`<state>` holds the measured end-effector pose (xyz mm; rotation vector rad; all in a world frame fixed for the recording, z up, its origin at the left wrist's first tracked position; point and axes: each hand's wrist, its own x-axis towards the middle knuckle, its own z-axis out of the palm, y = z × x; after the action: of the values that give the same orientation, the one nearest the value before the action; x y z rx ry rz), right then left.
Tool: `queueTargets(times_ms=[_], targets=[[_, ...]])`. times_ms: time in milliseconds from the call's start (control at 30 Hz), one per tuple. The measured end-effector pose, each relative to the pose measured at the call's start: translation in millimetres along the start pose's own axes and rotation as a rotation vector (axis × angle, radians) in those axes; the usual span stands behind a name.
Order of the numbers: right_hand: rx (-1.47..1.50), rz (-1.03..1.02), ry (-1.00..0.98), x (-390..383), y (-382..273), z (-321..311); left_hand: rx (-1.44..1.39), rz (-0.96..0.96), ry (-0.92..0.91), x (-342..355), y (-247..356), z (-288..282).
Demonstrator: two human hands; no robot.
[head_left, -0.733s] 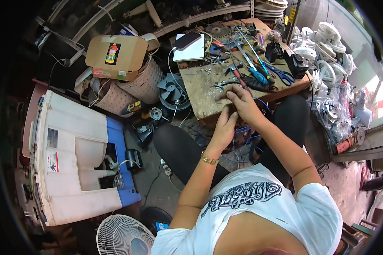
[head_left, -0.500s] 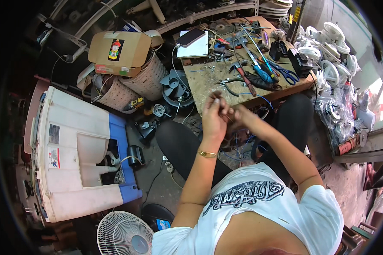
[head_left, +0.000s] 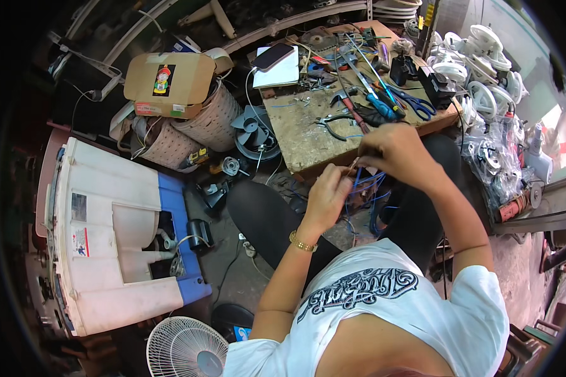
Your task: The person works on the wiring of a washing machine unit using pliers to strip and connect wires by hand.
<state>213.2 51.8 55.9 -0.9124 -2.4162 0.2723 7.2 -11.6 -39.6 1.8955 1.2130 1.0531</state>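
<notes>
In front of the table's near edge, my two hands meet over my lap. My left hand [head_left: 329, 196] is closed, thumb and fingers pinching the end of a thin wire [head_left: 355, 164]. Just above and to the right, my right hand [head_left: 401, 154] is bent over the same wire, its fingertips pressed together. Blue wires [head_left: 370, 182] hang in loops beneath the hands, between my knees; what they join to is largely hidden. Nearest on the table lie black-handled pliers [head_left: 332, 128] with spread handles and a red-handled tool [head_left: 360, 121], partly behind my right hand.
The wooden table [head_left: 299, 141] also bears blue-handled scissors [head_left: 419, 107] and a phone [head_left: 272, 56] on white paper. White plastic parts [head_left: 481, 56] pile up at right. A white-and-blue appliance housing [head_left: 100, 283], woven baskets [head_left: 210, 116] and a fan [head_left: 185, 345] stand at left.
My right hand has risen and come over the wire, while my left hand has dropped lower and turned. The blue wires now show raised beneath my hands. The view has shifted slightly.
</notes>
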Motion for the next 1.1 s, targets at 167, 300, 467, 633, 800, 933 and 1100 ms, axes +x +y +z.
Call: queueTargets(times_ms=[167,300,467,633,800,933,1100], targets=[[0.11,0.1,0.023,24,23,-23,-0.309,-0.137,0.044,-15,-2,0],[0.122,0.145,0.269,20,23,-3,-0.828,-0.377,0.063,-18,-17,0],[0.19,0.189,0.445,-12,-14,80,-1.272,-0.287,0.332,6,-9,26],[0.264,0.239,0.316,-26,-33,104,-1.347,-0.356,0.466,20,14,34],[0.37,0.324,0.29,-35,-39,110,-1.503,-0.3,0.689,16,-32,30],[0.452,0.482,-0.206,-58,-27,89,-1.484,-0.212,0.786,25,-42,-27],[0.279,0.282,-0.28,-71,-3,51,-0.799,-0.239,0.642,20,-38,-59]])
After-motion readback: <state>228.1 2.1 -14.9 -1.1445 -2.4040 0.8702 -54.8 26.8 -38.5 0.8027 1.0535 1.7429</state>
